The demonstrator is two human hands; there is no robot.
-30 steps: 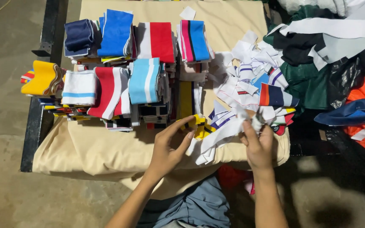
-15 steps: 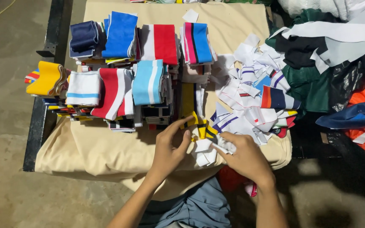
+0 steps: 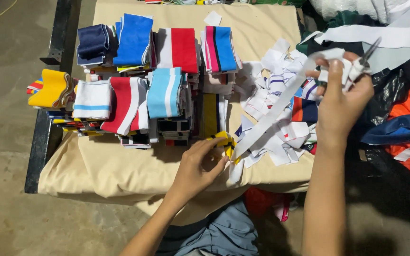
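My left hand [image 3: 200, 166] rests on the tan table cover [image 3: 119, 166] and pinches a small yellow and black knit piece [image 3: 225, 141] at its near edge. My right hand [image 3: 342, 99] is raised to the right, closed on the end of a long white fabric strip [image 3: 271, 118] that stretches down to the yellow piece. A small pair of snips [image 3: 368, 50] pokes out from the same hand. Between the two hands lies a loose heap of white cloth strips [image 3: 271, 95].
Folded striped knit bands in blue, red, white and yellow [image 3: 134, 80] are stacked across the table. A dark metal table frame [image 3: 48, 114] runs along the left. Piles of green, black, orange and white cloth [image 3: 395, 95] crowd the right side.
My right hand has risen up and to the right, pulling the white strip taut away from the yellow piece. My left hand stays near the same spot, holding that piece down.
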